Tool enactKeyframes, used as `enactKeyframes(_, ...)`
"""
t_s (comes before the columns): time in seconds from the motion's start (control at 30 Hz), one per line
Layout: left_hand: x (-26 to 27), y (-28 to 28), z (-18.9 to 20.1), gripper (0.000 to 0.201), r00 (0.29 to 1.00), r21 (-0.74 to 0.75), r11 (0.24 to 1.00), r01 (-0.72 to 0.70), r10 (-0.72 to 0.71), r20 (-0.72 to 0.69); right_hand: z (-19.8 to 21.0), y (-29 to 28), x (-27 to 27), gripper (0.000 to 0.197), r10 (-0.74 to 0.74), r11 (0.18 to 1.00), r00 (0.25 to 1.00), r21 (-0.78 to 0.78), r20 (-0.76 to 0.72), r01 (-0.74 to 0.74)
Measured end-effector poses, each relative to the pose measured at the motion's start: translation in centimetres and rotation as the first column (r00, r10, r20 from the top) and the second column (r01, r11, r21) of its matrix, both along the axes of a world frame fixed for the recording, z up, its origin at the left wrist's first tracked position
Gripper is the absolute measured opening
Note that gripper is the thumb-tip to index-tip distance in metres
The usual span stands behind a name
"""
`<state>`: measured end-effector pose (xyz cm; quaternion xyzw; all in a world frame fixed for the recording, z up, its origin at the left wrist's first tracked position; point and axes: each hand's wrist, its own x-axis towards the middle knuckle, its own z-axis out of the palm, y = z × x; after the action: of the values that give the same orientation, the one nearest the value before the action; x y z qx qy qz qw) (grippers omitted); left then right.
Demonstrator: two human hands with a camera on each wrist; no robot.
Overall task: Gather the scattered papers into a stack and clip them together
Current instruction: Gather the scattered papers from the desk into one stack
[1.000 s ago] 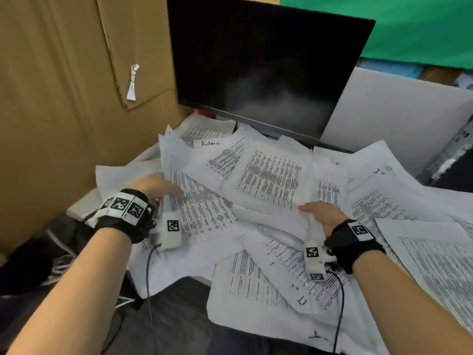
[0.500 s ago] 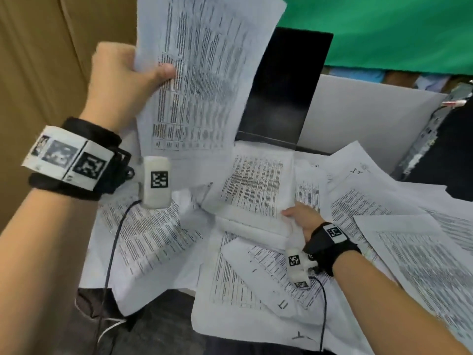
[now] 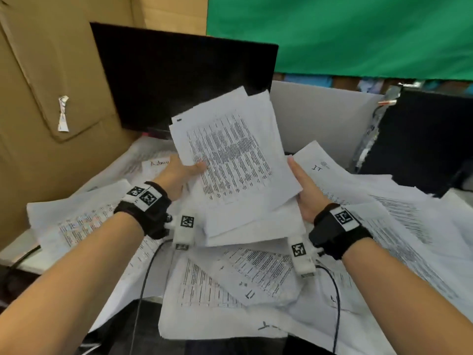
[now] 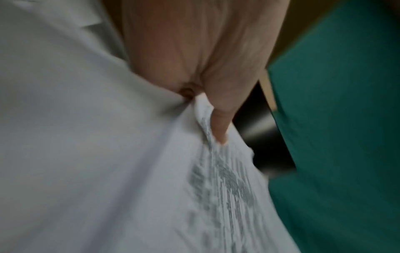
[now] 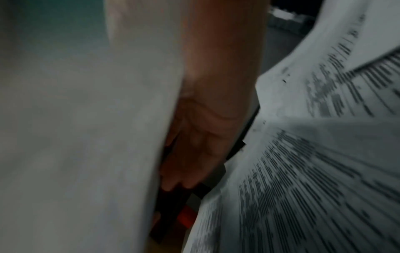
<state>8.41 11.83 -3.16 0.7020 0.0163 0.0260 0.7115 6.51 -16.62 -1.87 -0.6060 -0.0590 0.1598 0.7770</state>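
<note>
Left hand (image 3: 179, 172) is pinching the lifted sheets (image 3: 235, 165) at their left edge, thumb on top. Right hand (image 3: 304, 193), fingers straight, is bracing the right edge. Light, floppy, slippery paper; gripping both side edges is looking safest.

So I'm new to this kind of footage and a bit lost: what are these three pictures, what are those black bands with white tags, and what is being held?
No machine here: a person works with bare hands. The wide picture comes from a camera on their head; the two blurry close-ups come from small cameras strapped to each wrist, which are the black bands with tags. The left hand pinches a small bundle of printed sheets at its edge, thumb on top. The right hand lies flat with straight fingers against the bundle's other edge. Below, many more loose papers lie scattered over the desk, in front of a dark monitor. I can see no clip.
</note>
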Motion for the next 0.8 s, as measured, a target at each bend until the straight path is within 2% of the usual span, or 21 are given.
enactKeyframes(0.07, -0.2, -2.1, 1.0, 0.058, 0.987, 0.160, 0.985, -0.062, 0.037, 0.158, 1.4, -0.3, -0.1, 0.045, 0.010, 0.998, 0.999, -0.060, 0.054, -0.006)
enactKeyframes(0.13, -0.5, -3.8, 2.6, 0.052, 0.941, 0.184, 0.971, -0.150, 0.083, 0.327, 2.4, -0.7, 0.3, 0.033, 0.011, 0.972, 0.983, -0.233, 0.183, 0.033)
enactKeyframes(0.17, -0.8, -4.5, 3.6, 0.051, 0.908, 0.177, 0.970, -0.168, 0.082, 0.411, 2.9, -1.0, 0.7, 0.034, -0.027, 0.941, 0.960, -0.316, 0.278, 0.118)
enactKeyframes(0.23, -1.1, -5.4, 5.1, 0.050, 0.835, 0.146, 0.971, -0.190, 0.082, 0.545, 4.1, -1.6, 1.2, 0.041, -0.107, 0.896, 0.898, -0.349, 0.427, 0.273)
enactKeyframes(0.33, -1.1, -6.3, 6.6, 0.046, 0.778, 0.076, 0.976, -0.205, 0.116, 0.617, 5.6, -2.8, 1.8, 0.048, -0.173, 0.885, 0.844, -0.296, 0.508, 0.360)
enactKeyframes(0.4, -1.3, -6.9, 7.3, 0.038, 0.787, 0.000, 0.983, -0.184, 0.147, 0.599, 6.2, -3.4, 1.8, 0.058, -0.197, 0.911, 0.848, -0.228, 0.492, 0.344)
enactKeyframes(0.5, -1.0, -7.9, 8.2, 0.032, 0.805, -0.058, 0.991, -0.122, 0.133, 0.578, 7.0, -3.9, 1.6, 0.051, -0.286, 0.926, 0.837, -0.089, 0.467, 0.366)
enactKeyframes(0.6, -0.8, -10.4, 9.6, 0.038, 0.810, 0.022, 0.993, -0.118, 0.084, 0.581, 9.0, -2.6, 1.1, 0.036, -0.308, 0.919, 0.808, -0.063, 0.502, 0.389)
enactKeyframes(0.7, -1.4, -12.5, 12.0, 0.043, 0.695, 0.021, 0.976, -0.218, 0.140, 0.706, 11.8, -0.8, 0.3, 0.011, -0.359, 0.890, 0.732, -0.024, 0.579, 0.455)
enactKeyframes(0.77, -1.3, -12.2, 13.1, 0.035, 0.591, -0.057, 0.953, -0.296, 0.230, 0.773, 13.2, -0.7, -0.3, 0.011, -0.379, 0.893, 0.683, 0.054, 0.625, 0.447)
enactKeyframes(0.8, -1.1, -11.6, 13.2, 0.034, 0.566, -0.075, 0.946, -0.317, 0.252, 0.785, 13.2, -1.1, -0.4, 0.012, -0.383, 0.896, 0.673, 0.076, 0.633, 0.438)
